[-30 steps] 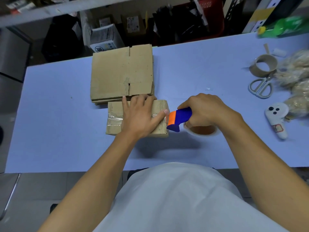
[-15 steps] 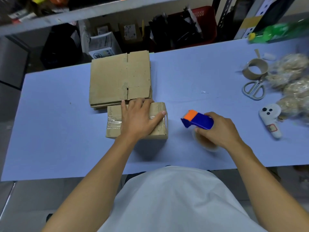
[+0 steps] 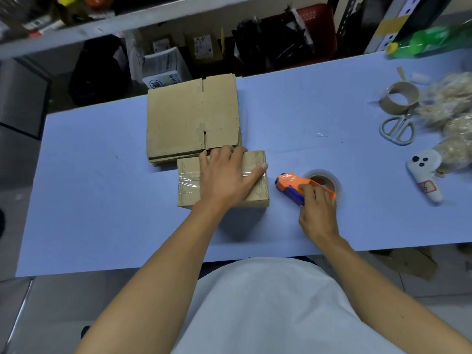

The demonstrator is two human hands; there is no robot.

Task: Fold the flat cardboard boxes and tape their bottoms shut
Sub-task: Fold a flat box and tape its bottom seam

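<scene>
Much of the small folded brown cardboard box (image 3: 223, 180) is covered by the left hand (image 3: 226, 178), which is laid flat across its top with fingers straight and spread, thumb stretched out toward the right edge; only the left end of the clear tape strip (image 3: 189, 181) can be seen, running left to right along the box's long axis, and whether it reaches the far end is hidden beneath the palm. The box is set on the pale blue table (image 3: 102, 200), its long side lying left to right, its far edge just beside the stack of flat brown cardboard sheets (image 3: 192, 120). To the right, near the box but apart from it, the orange and blue tape dispenser (image 3: 297, 186) is lying on the table, its orange nose pointed left toward the box, its roll of clear tape (image 3: 325, 178) partly masked. The right hand (image 3: 318, 208) is resting on the dispenser's near end, fingers loosely bent over it; whether it is actually gripped cannot be told. At the far right, a cardboard tape core (image 3: 398, 97), grey-handled scissors (image 3: 397, 127) and blurred pale bundles (image 3: 449, 106) are seen, the bundles cut off by the frame.
</scene>
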